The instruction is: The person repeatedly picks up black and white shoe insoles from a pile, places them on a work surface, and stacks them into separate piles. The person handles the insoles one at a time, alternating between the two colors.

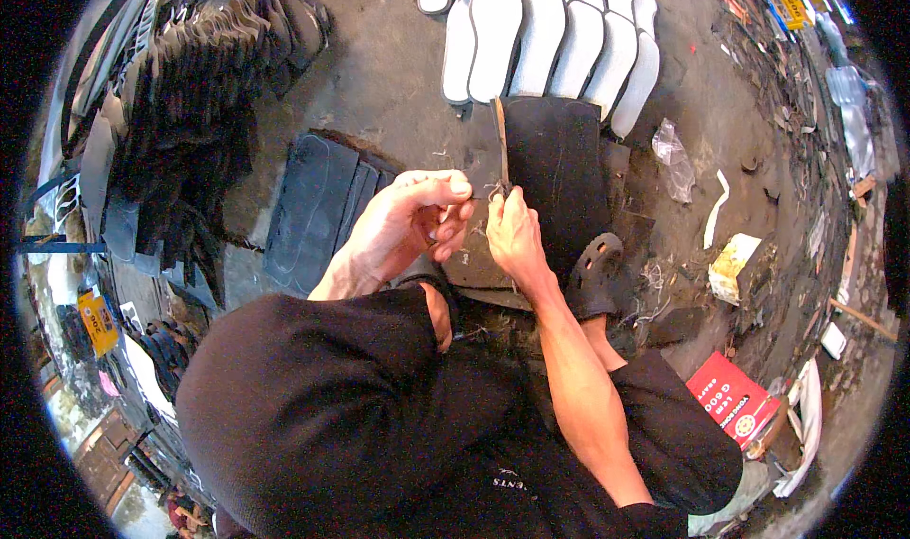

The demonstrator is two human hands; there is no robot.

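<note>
In the middle of the view my left hand (pixel 408 219) is closed, thumb and forefinger pinched together near a thin thread-like piece. Just right of it my right hand (pixel 519 237) is closed too, knuckles up, its fingertips close to those of the left. A narrow brown and grey strip (pixel 502 146) extends away from the right fingertips, along the left edge of a black sheet (pixel 555 160). Whether the right hand grips that strip is hidden by the fingers. Small pale loose bits show at the fingertips.
White shoe-sole shapes (pixel 573 51) lie in overlapping rows beyond the black sheet. Dark cut pieces (pixel 199 93) are heaped at far left. A dark sheet with drawn outlines (pixel 308 212) lies left. Right are clear plastic (pixel 671 160), a red box (pixel 730 401) and a black clog (pixel 597 278).
</note>
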